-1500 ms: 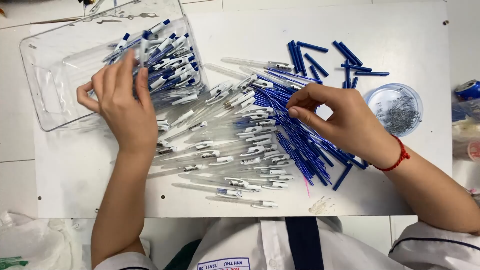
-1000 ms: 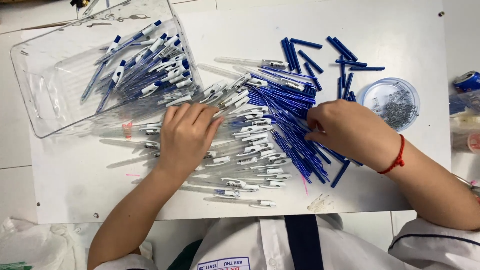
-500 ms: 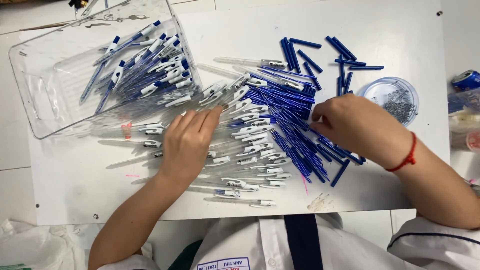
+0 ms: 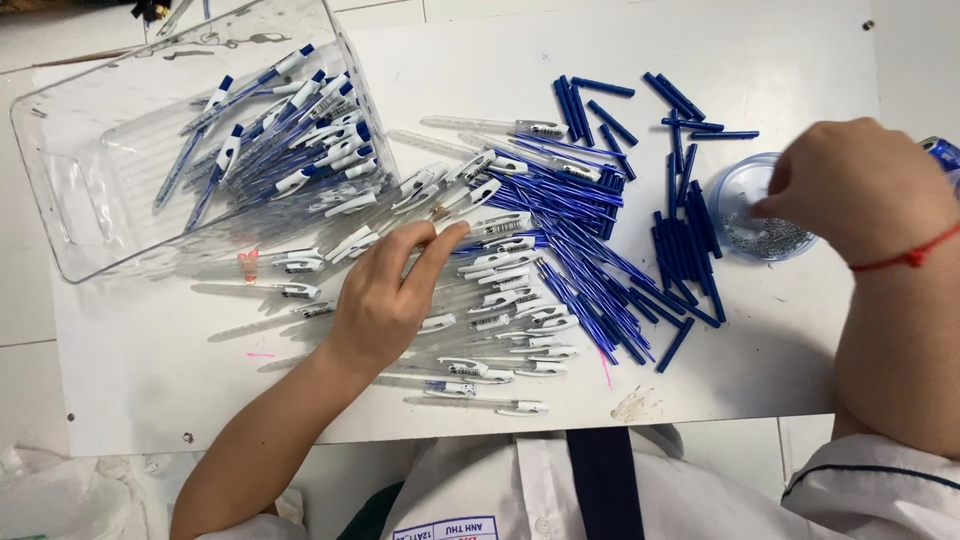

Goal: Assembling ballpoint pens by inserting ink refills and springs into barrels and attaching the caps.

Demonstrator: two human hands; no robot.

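Reaching: right hand (image 4: 850, 185) moved to cup (image 4: 730, 205), pinching | left hand (image 4: 385, 290) flat on barrels (image 4: 500, 265)

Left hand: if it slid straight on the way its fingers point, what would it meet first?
Likely the clear pen barrels at the left hand's fingertips, then the blue refills beyond; depth is unclear.

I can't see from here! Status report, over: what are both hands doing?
Left hand flat on clear plastic pen barrels. Right hand over small round clear tub of tiny metal bits, fingers dipping in. Nothing blocking either.
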